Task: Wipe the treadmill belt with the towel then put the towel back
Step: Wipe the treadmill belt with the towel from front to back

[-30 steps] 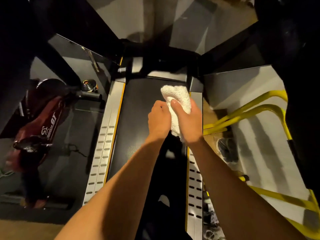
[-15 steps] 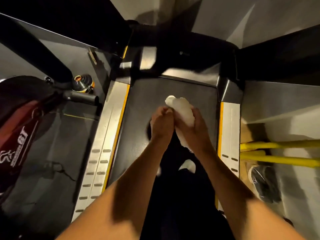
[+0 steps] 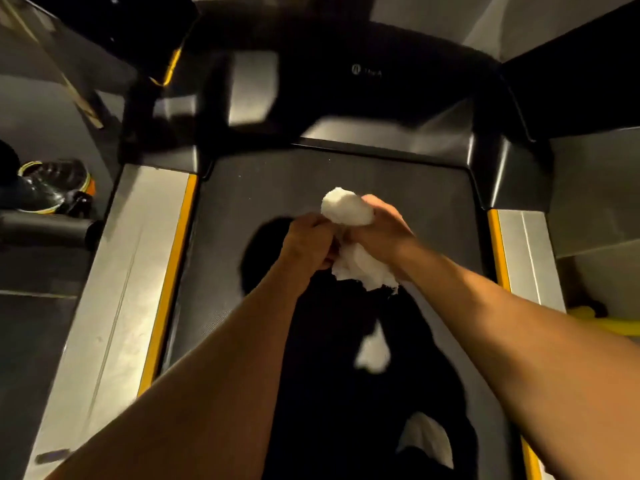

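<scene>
A white towel (image 3: pixel 348 209) is bunched between both my hands above the front part of the dark treadmill belt (image 3: pixel 259 188). My right hand (image 3: pixel 379 230) grips its upper lump, with a loose end hanging below the wrist. My left hand (image 3: pixel 308 239) is closed on the towel's left side, touching the right hand. The hands cast a dark shadow on the belt. Whether the towel touches the belt cannot be told.
Silver side rails with yellow edge strips run along the belt on the left (image 3: pixel 138 271) and right (image 3: pixel 526 258). The black motor cover (image 3: pixel 363 74) lies ahead. A dark handle and shiny round object (image 3: pixel 52 185) sit at far left; yellow tubing (image 3: pixel 620 323) at right.
The view has closed in on the belt's front. Both hands have stayed together on the towel, now bunched tighter, and sit nearer the belt's middle.
</scene>
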The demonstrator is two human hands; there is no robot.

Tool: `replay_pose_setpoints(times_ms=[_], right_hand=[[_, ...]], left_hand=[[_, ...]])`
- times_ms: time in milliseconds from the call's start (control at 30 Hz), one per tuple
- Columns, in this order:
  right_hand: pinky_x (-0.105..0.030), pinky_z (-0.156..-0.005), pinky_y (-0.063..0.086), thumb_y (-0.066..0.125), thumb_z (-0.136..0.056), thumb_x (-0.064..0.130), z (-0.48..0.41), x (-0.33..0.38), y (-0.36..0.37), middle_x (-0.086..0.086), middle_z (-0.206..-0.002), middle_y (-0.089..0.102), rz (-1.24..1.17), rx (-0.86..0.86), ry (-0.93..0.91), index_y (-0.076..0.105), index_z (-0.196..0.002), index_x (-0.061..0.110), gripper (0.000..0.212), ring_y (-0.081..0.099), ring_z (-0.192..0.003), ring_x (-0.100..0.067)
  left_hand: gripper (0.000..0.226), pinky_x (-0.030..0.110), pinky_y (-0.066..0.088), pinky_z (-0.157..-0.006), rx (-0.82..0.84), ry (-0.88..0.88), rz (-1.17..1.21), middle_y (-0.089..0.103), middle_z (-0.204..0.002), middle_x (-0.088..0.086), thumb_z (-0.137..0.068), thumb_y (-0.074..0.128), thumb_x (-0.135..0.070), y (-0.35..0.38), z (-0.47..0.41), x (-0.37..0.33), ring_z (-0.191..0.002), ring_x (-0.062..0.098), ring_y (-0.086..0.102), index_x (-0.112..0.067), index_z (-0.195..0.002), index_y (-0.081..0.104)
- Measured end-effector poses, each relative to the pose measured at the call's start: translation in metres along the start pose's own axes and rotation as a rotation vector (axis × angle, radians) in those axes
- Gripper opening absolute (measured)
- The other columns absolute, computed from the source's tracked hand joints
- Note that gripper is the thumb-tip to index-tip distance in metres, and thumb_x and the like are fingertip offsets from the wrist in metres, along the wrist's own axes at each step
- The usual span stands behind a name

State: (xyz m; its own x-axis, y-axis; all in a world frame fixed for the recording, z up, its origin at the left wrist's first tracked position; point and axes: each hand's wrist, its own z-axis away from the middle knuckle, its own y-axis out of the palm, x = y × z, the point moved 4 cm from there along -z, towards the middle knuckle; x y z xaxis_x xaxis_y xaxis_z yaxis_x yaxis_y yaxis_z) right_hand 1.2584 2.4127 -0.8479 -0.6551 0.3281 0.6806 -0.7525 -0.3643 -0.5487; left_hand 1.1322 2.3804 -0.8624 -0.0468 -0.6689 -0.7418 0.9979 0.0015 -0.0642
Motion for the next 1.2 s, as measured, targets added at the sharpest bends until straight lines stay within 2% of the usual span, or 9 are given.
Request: replay_pose_setpoints(times_ms=[167, 400, 533, 600, 667, 800, 967, 1100, 1200], right_hand=[[-0.029, -0.072, 0.040, 0.068, -0.079, 0.021, -0.083, -0.036, -0.022, 0.000, -0.095, 0.062, 0.213, -0.181, -0.018, 0.059, -0.102, 0.018, 0.025, 0.057, -0.088, -0.023], [-0.032, -0.073, 0.036, 0.056, -0.088, 0.009, -0.192, -0.029, -0.032, -0.019, -0.115, 0.057, 0.505, -0.460, -0.123, 0.061, -0.115, 0.014, 0.028, 0.056, -0.104, -0.040], [-0.038, -0.084, 0.051, 0.056, -0.080, 0.030, -0.187, -0.006, 0.034, -0.005, -0.111, 0.064, 0.577, -0.282, -0.313, 0.064, -0.116, 0.031, 0.036, 0.061, -0.100, -0.034], [-0.036, -0.081, 0.051, 0.055, -0.081, 0.028, -0.164, 0.001, 0.075, 0.001, -0.105, 0.065, 0.644, -0.117, -0.552, 0.066, -0.110, 0.033, 0.031, 0.063, -0.095, -0.028], [-0.031, -0.082, 0.050, 0.051, -0.084, 0.025, -0.166, 0.020, 0.076, 0.004, -0.109, 0.066, 0.632, -0.147, -0.656, 0.066, -0.115, 0.034, 0.035, 0.064, -0.099, -0.025], [-0.039, -0.091, 0.051, 0.056, -0.085, 0.006, -0.207, 0.031, 0.070, -0.011, -0.123, 0.063, 0.678, -0.279, -0.373, 0.059, -0.131, 0.025, 0.050, 0.060, -0.111, -0.036], [-0.039, -0.082, 0.053, 0.053, -0.080, 0.031, -0.152, 0.042, 0.127, -0.002, -0.104, 0.069, 0.726, -0.041, -0.808, 0.067, -0.110, 0.037, 0.034, 0.064, -0.094, -0.032], [-0.035, -0.085, 0.049, 0.045, -0.076, 0.015, -0.198, 0.086, 0.098, -0.001, -0.112, 0.068, 0.661, -0.203, -0.661, 0.065, -0.116, 0.029, 0.047, 0.061, -0.105, -0.029], [-0.037, -0.085, 0.050, 0.049, -0.077, 0.020, -0.201, 0.074, 0.135, 0.002, -0.114, 0.066, 0.766, -0.117, -0.641, 0.060, -0.123, 0.030, 0.049, 0.061, -0.104, -0.030]], left_hand=[[0.026, 0.039, 0.049, -0.091, -0.108, 0.133, -0.663, 0.065, -0.110, 0.021, -0.095, 0.049, -0.018, -0.040, -0.098, 0.003, -0.106, 0.038, 0.061, -0.002, -0.107, 0.066], [0.029, 0.047, 0.047, -0.093, -0.333, 0.225, -1.101, 0.052, -0.119, 0.018, -0.090, 0.055, -0.024, -0.117, -0.137, 0.020, -0.110, 0.041, 0.051, -0.014, -0.117, 0.061], [0.031, 0.044, 0.038, -0.087, -0.563, 0.367, -1.297, 0.053, -0.115, 0.019, -0.089, 0.056, -0.025, -0.148, -0.115, 0.027, -0.107, 0.039, 0.047, -0.011, -0.117, 0.059], [0.035, 0.045, 0.035, -0.090, -0.616, 0.350, -1.292, 0.052, -0.119, 0.017, -0.088, 0.059, -0.024, -0.169, -0.109, 0.035, -0.111, 0.037, 0.045, -0.011, -0.120, 0.059], [0.036, 0.045, 0.039, -0.093, -0.600, 0.367, -1.168, 0.051, -0.120, 0.015, -0.085, 0.059, -0.016, -0.182, -0.112, 0.037, -0.113, 0.035, 0.044, -0.010, -0.121, 0.061], [0.042, 0.042, 0.043, -0.091, -0.635, 0.410, -1.019, 0.053, -0.123, 0.013, -0.083, 0.053, -0.006, -0.181, -0.116, 0.032, -0.112, 0.034, 0.049, -0.011, -0.124, 0.057], [0.040, 0.046, 0.049, -0.089, -0.630, 0.376, -1.036, 0.048, -0.125, 0.012, -0.084, 0.055, -0.008, -0.187, -0.112, 0.037, -0.107, 0.035, 0.052, -0.007, -0.124, 0.055], [0.042, 0.042, 0.046, -0.096, -0.590, 0.352, -1.039, 0.046, -0.132, 0.009, -0.087, 0.055, -0.008, -0.198, -0.106, 0.048, -0.115, 0.032, 0.049, -0.005, -0.129, 0.053], [0.039, 0.040, 0.045, -0.094, -0.573, 0.345, -0.984, 0.048, -0.131, 0.009, -0.087, 0.053, -0.007, -0.200, -0.107, 0.046, -0.110, 0.034, 0.053, -0.005, -0.126, 0.055]])
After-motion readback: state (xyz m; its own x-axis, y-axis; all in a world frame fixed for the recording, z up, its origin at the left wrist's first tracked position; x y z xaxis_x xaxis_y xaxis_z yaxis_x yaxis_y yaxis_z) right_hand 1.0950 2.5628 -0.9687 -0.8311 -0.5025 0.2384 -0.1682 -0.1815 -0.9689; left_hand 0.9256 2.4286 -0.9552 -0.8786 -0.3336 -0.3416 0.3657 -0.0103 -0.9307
